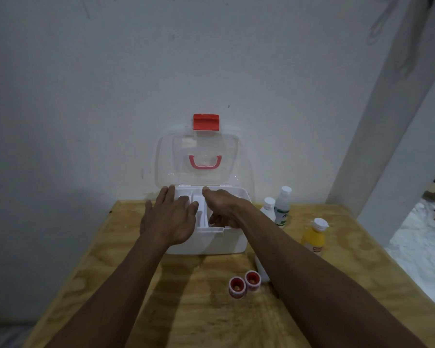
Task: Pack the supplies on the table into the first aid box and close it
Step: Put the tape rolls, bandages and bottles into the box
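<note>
The white first aid box [226, 243] stands open at the table's back, and its clear lid [166, 159] with the red latch [206, 122] leans on the wall. A white inner tray [202, 212] sits in the box. My left hand [170, 218] lies flat over the tray's left part, fingers spread. My right hand [222, 205] spans the tray, thumb at the back rim, fingers curled down into a compartment. Two red-capped jars [236, 287] [253, 280] stand in front of the box. A yellow bottle [314, 238] and two white-capped bottles [268, 209] [283, 205] stand to the right.
A white bottle [261, 270] lies partly hidden under my right forearm. The wooden table [186, 310] ends at the wall behind the box, and its right edge runs along a white floor. A white pillar [387, 121] rises at the right.
</note>
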A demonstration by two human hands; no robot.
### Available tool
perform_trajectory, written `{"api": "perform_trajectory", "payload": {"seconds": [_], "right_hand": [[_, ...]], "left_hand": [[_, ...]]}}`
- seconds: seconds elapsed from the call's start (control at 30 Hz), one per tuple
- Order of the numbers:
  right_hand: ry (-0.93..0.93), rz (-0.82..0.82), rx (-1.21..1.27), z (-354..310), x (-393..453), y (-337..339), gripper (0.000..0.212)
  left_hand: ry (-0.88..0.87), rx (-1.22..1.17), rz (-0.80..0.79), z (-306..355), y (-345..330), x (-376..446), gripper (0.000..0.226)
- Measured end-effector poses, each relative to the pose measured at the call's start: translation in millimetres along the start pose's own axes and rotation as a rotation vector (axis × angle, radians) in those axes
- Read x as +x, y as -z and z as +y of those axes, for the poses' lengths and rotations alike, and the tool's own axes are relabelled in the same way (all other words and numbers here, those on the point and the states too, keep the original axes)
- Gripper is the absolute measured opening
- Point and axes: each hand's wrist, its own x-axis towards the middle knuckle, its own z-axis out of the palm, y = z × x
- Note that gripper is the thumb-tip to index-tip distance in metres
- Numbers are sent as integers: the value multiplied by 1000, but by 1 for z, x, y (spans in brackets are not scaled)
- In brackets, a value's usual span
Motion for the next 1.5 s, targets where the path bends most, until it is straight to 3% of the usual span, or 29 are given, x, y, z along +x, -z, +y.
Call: {"api": "perform_trajectory", "payload": {"seconds": [0.43, 0.7, 0.97, 1.07, 1.13, 1.23, 1.3, 1.5], "right_hand": [[17, -1, 14, 1, -2, 4, 58], [377, 250, -243, 10, -39, 41, 33], [619, 333, -473, 63, -97, 60, 18], [664, 353, -450, 78, -103, 63, 17], [665, 302, -486, 89, -104, 61, 19], [623, 232, -528, 105, -105, 55, 23], [591, 202, -554, 117, -108, 49, 25], [602, 275, -656, 149, -109, 33, 18]], "left_hand": [[-11, 20, -23, 1, 1, 3, 58], [4, -14, -70, 2, 7, 2, 60], [2, -37, -27, 2, 7, 1, 61], [13, -63, 83, 5, 9, -5, 63], [-12, -75, 255, 9, 11, -13, 60], [-158, -114, 552, 23, 11, -36, 48], [-240, -161, 630, 36, 4, -59, 39], [-319, -251, 351, 60, -39, -126, 32]]}}
